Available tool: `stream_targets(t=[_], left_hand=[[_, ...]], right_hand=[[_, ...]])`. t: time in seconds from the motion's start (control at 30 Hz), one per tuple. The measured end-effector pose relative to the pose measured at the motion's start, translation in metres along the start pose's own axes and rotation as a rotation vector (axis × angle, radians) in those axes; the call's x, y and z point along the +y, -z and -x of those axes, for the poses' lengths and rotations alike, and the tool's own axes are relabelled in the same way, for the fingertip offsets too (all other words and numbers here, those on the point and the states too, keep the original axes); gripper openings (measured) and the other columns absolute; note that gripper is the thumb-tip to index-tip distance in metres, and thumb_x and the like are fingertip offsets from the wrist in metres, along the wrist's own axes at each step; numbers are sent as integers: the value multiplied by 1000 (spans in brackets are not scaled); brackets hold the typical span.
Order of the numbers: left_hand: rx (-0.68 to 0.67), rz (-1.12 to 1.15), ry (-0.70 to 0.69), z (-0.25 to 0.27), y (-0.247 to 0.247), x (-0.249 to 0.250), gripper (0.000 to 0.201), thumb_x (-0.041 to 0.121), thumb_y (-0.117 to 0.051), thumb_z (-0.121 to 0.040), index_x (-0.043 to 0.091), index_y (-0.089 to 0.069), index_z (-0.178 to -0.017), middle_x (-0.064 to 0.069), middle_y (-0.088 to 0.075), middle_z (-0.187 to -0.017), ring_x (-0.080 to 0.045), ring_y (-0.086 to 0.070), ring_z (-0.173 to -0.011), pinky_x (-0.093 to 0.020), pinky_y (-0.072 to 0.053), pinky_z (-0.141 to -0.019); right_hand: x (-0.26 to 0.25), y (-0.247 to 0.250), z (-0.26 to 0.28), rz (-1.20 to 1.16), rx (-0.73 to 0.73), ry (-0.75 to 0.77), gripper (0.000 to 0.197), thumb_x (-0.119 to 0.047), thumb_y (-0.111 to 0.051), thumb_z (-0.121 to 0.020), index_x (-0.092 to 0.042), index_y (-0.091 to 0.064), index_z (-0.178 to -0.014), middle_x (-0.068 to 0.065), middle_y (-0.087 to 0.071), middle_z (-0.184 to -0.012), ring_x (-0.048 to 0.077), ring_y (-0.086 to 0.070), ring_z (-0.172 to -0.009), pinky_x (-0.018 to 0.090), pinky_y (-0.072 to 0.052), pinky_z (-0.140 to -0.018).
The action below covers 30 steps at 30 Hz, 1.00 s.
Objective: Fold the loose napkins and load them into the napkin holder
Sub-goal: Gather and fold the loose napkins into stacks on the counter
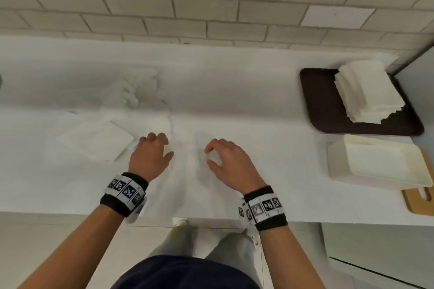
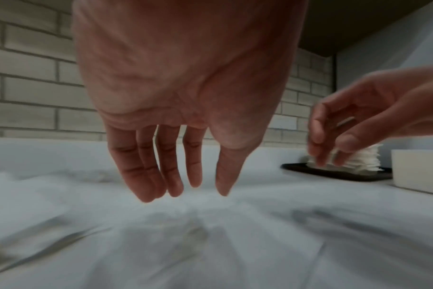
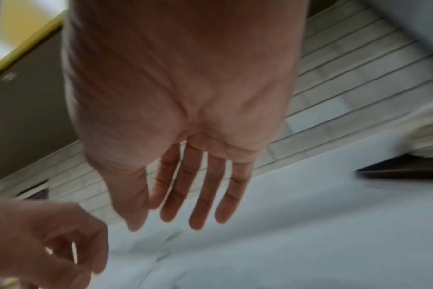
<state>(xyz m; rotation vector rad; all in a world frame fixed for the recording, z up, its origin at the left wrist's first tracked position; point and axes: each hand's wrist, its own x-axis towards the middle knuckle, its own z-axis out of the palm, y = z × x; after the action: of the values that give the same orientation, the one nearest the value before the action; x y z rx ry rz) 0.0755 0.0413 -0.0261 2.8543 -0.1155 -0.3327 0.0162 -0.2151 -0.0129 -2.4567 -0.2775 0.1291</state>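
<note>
Plainly, neither the left hand (image 1: 150, 156) nor the right hand (image 1: 226, 159) holds anything; both hover with fingers relaxed over the unfolded napkin (image 1: 185, 171) (likely poised to fold it). At two o'clock sits the napkin holder (image 1: 380, 162), within reach; beyond it, a napkin stack (image 1: 368, 91).

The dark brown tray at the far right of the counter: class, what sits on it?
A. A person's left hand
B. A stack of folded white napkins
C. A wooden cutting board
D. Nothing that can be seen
B: a tall stack of folded napkins stands on the dark tray, while both hands, the left hand and the right hand, are well away from it over the white counter.
</note>
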Motion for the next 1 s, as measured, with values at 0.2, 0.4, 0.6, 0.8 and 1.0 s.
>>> stream_targets(t=[0.2, 0.4, 0.6, 0.8, 1.0], left_hand=[[-202, 41, -144, -1, -17, -64, 77, 41, -89, -81, 22, -56, -147, -7, -42, -151, -35, -43, -136, -45, -41, -115], [-28, 35, -319, -10, -21, -90, 38, 13, -77, -86, 14, -75, -124, -9, -65, -129, -34, -63, -117, -50, -59, -92], [-36, 271, -357, -27, -13, -100, 19, 31, -72, -103, 17, -84, -108, -1, -70, -110, -25, -69, -97, -40, -56, -92], [6, 394, -306, -30, 8, -106, 33, 43, -62, -106, 15, -79, -108, 2, -75, -112, -24, -66, -103, -40, -52, -95], [34, 990, -181, -22, 73, -55, 23, 43, -69, -103, 21, -69, -99, 1, -74, -93, -16, -70, -87, -38, -55, -79]], right_hand=[[-29, -63, -78, 292, -399, 44, 78, -30, -82, -87, -33, -43, -154, -1, -51, -146, 28, -46, -133, 47, -42, -104], [-15, -79, -83, 262, -343, -64, 80, -49, -88, -77, -34, -49, -144, -3, -45, -142, 25, -39, -130, 47, -38, -105], [-19, -76, -75, 122, -298, -81, 49, -49, -82, -88, -32, -58, -127, -5, -64, -120, 25, -46, -118, 43, -38, -97], [-8, -42, -15, -356, 89, -257, 21, -44, -87, -87, -32, -74, -98, -21, -70, -114, 11, -57, -120, 21, -42, -99], [-73, 40, 3, -815, 418, -135, 7, -24, -72, -105, -22, -67, -101, 11, -60, -70, 17, -55, -67, 32, -45, -67]])
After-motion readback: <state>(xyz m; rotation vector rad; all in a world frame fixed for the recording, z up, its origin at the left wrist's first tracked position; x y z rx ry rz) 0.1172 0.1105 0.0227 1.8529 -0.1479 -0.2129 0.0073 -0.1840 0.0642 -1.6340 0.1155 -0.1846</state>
